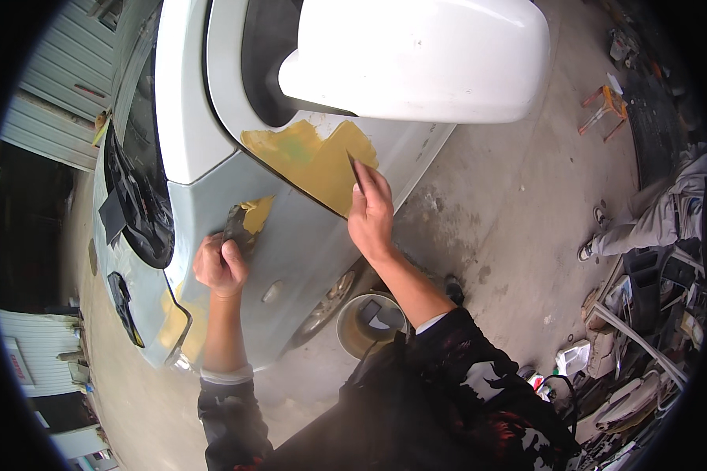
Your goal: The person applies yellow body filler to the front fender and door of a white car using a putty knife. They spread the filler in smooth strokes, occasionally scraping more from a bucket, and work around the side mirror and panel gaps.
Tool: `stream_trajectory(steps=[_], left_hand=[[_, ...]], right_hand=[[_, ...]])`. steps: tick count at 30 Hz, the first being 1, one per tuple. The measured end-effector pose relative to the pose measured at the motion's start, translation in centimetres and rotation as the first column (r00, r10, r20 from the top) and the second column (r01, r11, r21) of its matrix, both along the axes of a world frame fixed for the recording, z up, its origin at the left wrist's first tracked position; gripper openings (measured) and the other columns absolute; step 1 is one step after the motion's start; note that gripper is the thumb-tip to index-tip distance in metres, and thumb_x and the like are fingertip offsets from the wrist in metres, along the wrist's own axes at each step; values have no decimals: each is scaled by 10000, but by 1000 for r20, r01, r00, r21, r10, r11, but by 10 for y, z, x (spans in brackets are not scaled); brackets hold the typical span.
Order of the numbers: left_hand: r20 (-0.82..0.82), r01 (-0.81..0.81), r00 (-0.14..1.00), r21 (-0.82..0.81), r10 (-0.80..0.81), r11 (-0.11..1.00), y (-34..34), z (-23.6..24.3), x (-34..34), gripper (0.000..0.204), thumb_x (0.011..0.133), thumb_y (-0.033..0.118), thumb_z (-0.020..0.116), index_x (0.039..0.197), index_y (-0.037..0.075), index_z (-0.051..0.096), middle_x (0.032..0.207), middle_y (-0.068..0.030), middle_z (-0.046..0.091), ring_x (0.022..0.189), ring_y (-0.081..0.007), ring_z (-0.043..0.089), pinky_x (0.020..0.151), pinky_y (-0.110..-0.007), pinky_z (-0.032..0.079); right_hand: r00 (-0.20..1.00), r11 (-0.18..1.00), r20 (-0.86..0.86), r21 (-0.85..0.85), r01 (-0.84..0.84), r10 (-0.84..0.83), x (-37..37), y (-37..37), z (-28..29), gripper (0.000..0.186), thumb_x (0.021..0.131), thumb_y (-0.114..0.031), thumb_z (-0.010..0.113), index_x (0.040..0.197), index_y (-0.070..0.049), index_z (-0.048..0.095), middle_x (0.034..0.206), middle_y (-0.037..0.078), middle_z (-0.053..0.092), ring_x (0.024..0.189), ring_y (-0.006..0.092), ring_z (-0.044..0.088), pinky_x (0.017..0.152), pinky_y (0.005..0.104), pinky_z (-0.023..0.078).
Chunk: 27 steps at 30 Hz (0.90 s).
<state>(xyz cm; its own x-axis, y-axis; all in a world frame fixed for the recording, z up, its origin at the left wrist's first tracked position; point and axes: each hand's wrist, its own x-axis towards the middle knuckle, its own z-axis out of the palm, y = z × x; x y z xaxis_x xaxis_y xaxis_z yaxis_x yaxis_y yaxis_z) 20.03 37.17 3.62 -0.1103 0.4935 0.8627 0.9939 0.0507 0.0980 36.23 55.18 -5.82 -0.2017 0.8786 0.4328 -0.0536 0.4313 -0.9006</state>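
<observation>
My left hand (221,263) grips a dark mixing board (236,226) with a lump of yellow putty (256,210) on it, held over the grey-blue fender (283,259). My right hand (371,210) is closed on a thin spreader (355,169), its edge at a broad yellow putty patch (306,161) with a greenish area, on the car door below the white side mirror (416,55). The fender also has yellow filler (188,326) near its front edge.
A bucket (353,334) with dark pads stands on the concrete floor (495,220) by the wheel. An orange stool (605,102) stands at upper right, another person's legs (636,231) lie right of it, lower down, beside piled car parts (636,330). Corrugated walls (55,78) are at left.
</observation>
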Motion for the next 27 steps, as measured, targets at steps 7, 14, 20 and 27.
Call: stream_trajectory(steps=[7, 14, 20, 27], left_hand=[[2, 7, 1000, 5, -7, 1000, 1, 2, 2, 172, 926, 43, 614, 772, -5, 555, 693, -133, 652, 544, -265, 585, 523, -331, 473], [7, -12, 1000, 24, 12, 1000, 3, 2, 4, 177, 916, 38, 627, 758, 1, 558, 679, -130, 646, 537, -264, 586, 523, -328, 481], [12, 27, 1000, 35, -27, 999, 4, 7, 5, 186, 888, 19, 640, 722, 2, 557, 659, -123, 634, 527, -262, 586, 512, -327, 481], [18, 17, 1000, 38, -18, 999, 5, 8, 6, 171, 864, 0, 636, 713, 1, 556, 651, -124, 630, 518, -255, 584, 502, -323, 478]], right_hand=[[999, 998, -7, 49, 38, -38, -34, 26, 28, 435, 976, 9, 498, 1403, -37, 567, 1367, 161, 556, 1263, 337, 527, 1064, 397, 443], [998, 982, 65, 188, 0, -12, -32, -32, 4, 630, 815, 156, 575, 1398, -82, 598, 1319, 155, 579, 1191, 355, 546, 1021, 419, 452], [976, 864, 205, 476, -167, 76, 18, 8, 14, 600, 765, 155, 523, 1294, -86, 675, 1294, 143, 628, 1203, 351, 581, 1063, 474, 434], [942, 484, 321, 842, -238, -95, 11, 85, 33, 471, 820, 6, 592, 1210, -222, 725, 1299, 67, 640, 1218, 276, 574, 1102, 510, 398]])
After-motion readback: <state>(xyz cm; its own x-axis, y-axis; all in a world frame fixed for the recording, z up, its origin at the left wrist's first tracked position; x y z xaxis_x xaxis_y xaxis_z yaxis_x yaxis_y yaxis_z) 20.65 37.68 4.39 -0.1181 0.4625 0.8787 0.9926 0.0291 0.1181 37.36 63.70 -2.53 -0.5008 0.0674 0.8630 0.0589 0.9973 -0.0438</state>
